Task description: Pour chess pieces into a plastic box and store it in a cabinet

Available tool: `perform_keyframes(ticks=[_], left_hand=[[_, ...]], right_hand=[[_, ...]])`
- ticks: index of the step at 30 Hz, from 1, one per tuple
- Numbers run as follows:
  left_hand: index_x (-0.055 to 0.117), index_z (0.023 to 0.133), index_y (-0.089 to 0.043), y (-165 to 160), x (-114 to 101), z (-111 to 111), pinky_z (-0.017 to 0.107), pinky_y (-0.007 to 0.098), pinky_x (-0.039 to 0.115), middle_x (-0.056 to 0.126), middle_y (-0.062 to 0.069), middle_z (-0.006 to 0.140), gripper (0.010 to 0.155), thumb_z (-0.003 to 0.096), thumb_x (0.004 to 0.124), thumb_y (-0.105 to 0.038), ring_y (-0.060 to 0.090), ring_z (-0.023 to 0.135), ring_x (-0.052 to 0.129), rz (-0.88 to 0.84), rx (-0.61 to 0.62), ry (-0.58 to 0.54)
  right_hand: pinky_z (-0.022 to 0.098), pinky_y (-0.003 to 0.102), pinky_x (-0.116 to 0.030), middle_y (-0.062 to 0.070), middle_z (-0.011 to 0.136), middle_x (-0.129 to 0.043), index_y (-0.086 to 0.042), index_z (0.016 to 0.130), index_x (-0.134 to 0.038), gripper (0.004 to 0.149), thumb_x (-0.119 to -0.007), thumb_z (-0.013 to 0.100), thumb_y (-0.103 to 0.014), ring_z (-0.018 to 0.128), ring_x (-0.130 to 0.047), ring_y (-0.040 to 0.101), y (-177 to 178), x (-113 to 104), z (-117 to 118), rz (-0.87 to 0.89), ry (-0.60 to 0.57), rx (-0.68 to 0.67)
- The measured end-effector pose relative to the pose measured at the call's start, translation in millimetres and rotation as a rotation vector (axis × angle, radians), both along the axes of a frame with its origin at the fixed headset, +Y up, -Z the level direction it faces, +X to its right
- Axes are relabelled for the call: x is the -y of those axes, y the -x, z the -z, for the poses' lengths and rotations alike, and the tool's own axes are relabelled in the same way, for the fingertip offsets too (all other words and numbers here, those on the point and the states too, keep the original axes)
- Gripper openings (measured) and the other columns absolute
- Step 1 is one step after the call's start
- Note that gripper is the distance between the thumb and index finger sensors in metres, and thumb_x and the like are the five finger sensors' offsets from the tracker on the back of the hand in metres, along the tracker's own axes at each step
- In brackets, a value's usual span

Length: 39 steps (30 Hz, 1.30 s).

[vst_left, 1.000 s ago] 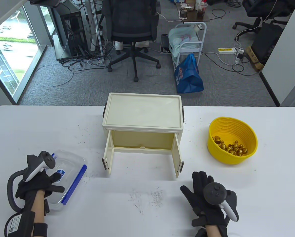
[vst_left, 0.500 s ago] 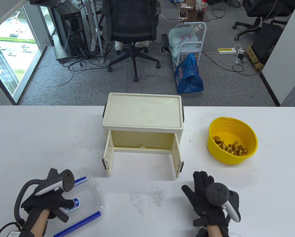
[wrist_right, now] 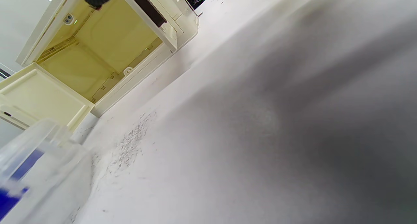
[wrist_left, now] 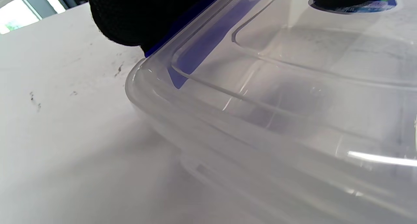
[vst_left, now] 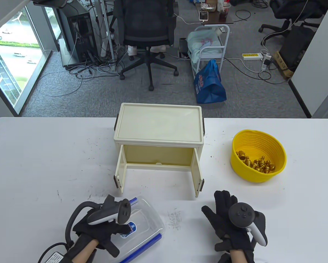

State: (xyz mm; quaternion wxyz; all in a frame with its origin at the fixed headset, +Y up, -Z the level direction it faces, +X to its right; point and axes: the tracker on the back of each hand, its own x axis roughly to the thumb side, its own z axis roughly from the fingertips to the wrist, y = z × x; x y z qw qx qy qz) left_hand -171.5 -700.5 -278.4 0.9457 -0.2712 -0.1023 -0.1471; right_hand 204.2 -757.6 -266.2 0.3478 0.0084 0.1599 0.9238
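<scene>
The plastic box (vst_left: 142,224) is sitting at the lower left-centre of the table view, lid on, with the left hand (vst_left: 103,230) gripping its near edge, fingers lying across the lid. That lid could be blocking any pour, and a loose one-handed grip risks skidding the box. At lower right, the right hand (vst_left: 229,222) is resting spread flat, holding nothing, well apart from the box. The chess pieces (vst_left: 256,163) are lying in the yellow basket (vst_left: 258,135) at right, while the cabinet (vst_left: 158,128) is standing open at centre.
</scene>
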Motion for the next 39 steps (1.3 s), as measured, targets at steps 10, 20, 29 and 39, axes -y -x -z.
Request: perform_keyframes(ticks=[10,20,29,39], left_hand=[[0.062,0.113,0.008,-38,8,10,0.044,0.044,0.090,0.095,0.024,0.086,0.100,0.0580,0.047,-0.073,0.032,0.059,0.104,-0.073,-0.177,-0.093],[0.067,0.108,0.010,-50,17,14,0.037,0.040,0.091,0.099,0.020,0.075,0.101,0.0587,0.045,-0.076,0.027,0.048,0.106,-0.162,-0.291,-0.248],[0.059,0.116,0.008,-9,4,3,0.043,0.044,0.090,0.097,0.023,0.085,0.093,0.0650,0.044,-0.068,0.030,0.058,0.105,-0.404,-0.313,-0.222],[0.055,0.122,-0.003,26,55,5,0.051,0.045,0.086,0.076,0.028,0.104,0.070,0.0712,0.048,-0.051,0.039,0.080,0.088,-0.984,-0.498,-0.173]], right_hand=[[0.073,0.068,-0.024,0.017,0.125,-0.020,-0.017,0.120,-0.029,0.082,-0.065,0.060,-0.061,0.110,-0.015,0.049,0,-1,0,0.004,0.000,-0.003],[0.073,0.068,-0.031,0.021,0.125,-0.030,-0.013,0.119,-0.033,0.083,-0.065,0.060,-0.061,0.110,-0.026,0.051,1,-2,0,-0.018,0.012,0.001],[0.060,0.056,-0.068,0.028,0.106,-0.069,-0.002,0.110,-0.059,0.074,-0.061,0.063,-0.060,0.087,-0.077,0.051,26,-21,-10,0.029,-0.044,-0.153],[0.049,0.042,-0.079,0.027,0.101,-0.071,0.004,0.112,-0.040,0.074,-0.052,0.069,-0.054,0.072,-0.091,0.038,92,4,10,0.082,0.173,-0.208]])
